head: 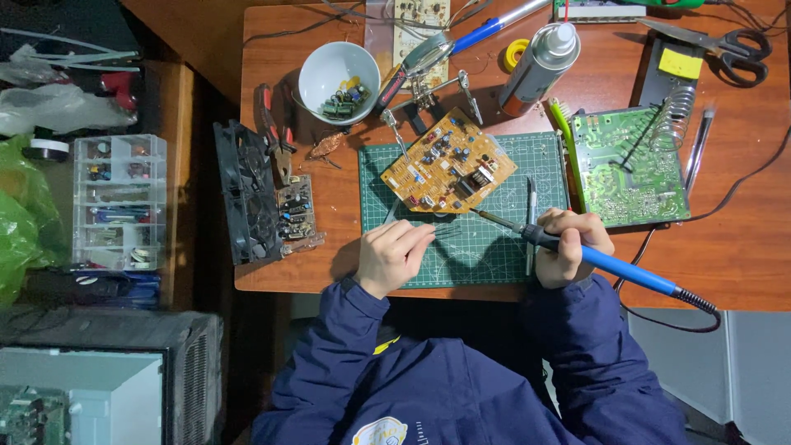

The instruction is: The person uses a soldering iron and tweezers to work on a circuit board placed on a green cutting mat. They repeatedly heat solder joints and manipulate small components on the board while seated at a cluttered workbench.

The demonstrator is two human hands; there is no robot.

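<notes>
My right hand (568, 244) is gripping the soldering iron (577, 251), pointing toward ten o'clock at the circuit board (449, 171); my left hand (394, 254) is pinching tweezers (446, 234).

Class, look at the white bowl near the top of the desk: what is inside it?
The white bowl holds a small heap of loose electronic parts, mostly dark. Whatever lies beneath that heap is covered.

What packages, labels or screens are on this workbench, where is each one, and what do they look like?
Spray can: top centre of the desk, lying tilted, silver cylinder with a white cap and an orange base.
Yellow label: top right, square sticker on a dark stand by the scissors.
Compartment box: left shelf, clear plastic, small parts inside.
Plastic bag: far left, green, crumpled.
No lit screen visible.
</notes>
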